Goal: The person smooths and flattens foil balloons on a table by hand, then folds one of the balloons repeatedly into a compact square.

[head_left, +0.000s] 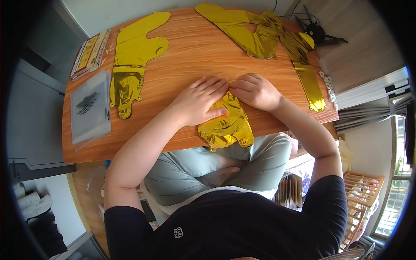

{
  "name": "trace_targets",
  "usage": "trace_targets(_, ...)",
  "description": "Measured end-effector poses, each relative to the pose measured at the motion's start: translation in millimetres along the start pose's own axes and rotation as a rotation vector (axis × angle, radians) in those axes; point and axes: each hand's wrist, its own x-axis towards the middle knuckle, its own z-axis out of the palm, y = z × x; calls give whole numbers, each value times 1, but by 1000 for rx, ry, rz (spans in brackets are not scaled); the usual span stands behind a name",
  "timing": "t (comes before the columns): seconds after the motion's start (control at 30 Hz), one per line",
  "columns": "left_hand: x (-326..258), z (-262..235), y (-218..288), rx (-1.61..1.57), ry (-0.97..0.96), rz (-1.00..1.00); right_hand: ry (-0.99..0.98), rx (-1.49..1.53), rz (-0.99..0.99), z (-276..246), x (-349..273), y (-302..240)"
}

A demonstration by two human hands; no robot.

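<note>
A crinkled gold foil balloon (234, 123), flat and without air, lies at the near edge of the wooden table, its lower end hanging over toward my lap. My left hand (200, 102) rests flat across its upper left part, fingers stretched out and together, thumb on the foil. Curled fingers of my right hand (260, 93) pinch the balloon's top edge, close beside the left fingertips. What lies under both hands is hidden.
More flat gold foil balloons lie at the table's left (141, 43), far side (242, 28) and right (310, 80). Clear plastic bags (91, 112) and a stack of packets (90, 54) occupy the left edge. Small white items (330, 89) line the right edge, near a black stand (318, 32).
</note>
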Motion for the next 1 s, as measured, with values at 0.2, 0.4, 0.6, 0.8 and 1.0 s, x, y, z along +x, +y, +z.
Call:
trace_targets(0.2,-1,7,0,7,72,6,-6,34,43,3,-1,-2)
trace_targets(0.4,-5,13,-4,9,76,15,-138,165,160,-1,7,-10)
trace_targets(0.6,0,5,-2,-4,87,23,-99,148,110,-6,5,-4)
trace_targets(0.8,-2,6,-2,11,94,11,-60,104,186,-3,6,-16)
trace_targets(1.0,-2,5,0,17,93,6,-65,276,404,-6,2,-25)
